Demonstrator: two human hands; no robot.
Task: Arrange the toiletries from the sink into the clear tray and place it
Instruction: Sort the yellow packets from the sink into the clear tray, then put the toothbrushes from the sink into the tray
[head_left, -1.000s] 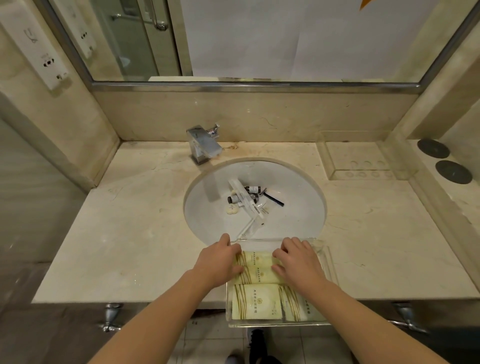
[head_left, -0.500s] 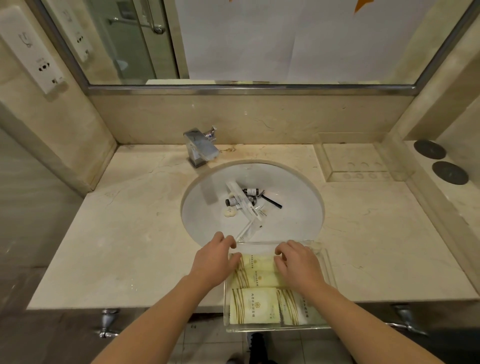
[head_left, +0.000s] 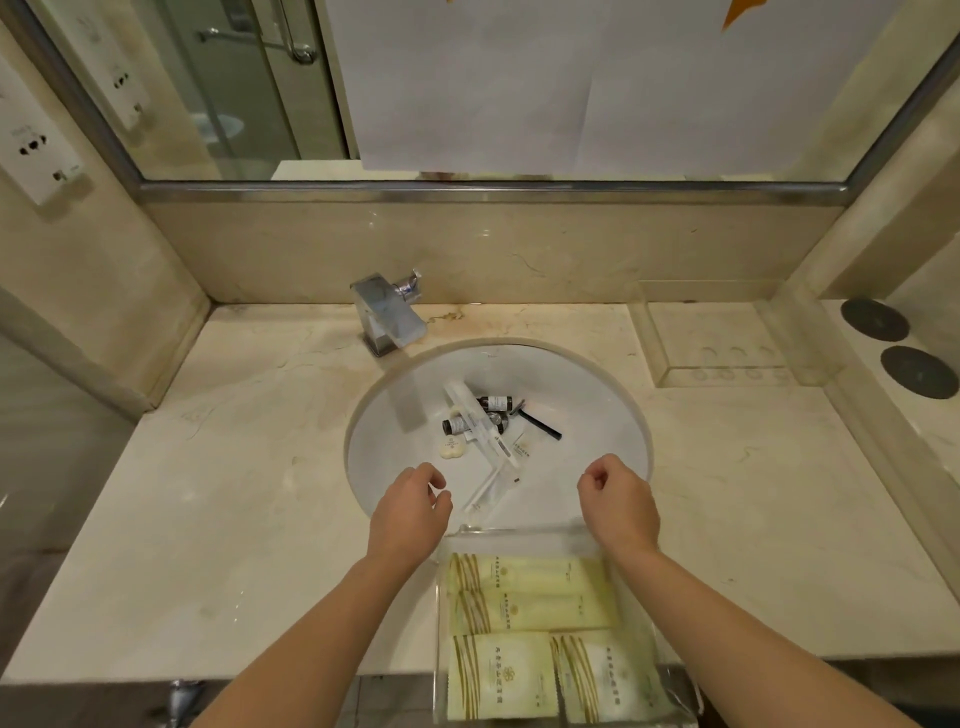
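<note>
Both hands held over sink basin, empty, fingers loosely curled. Long white packet lies ahead, between them, axis diagonal; left hand nearer than right hand.

You've lifted both hands off the packets in the tray. Your left hand now hangs over the near left rim of the sink, fingers loosely curled and holding nothing. Your right hand has swung out to the near right of the basin, likewise loosely curled and holding nothing.
</note>
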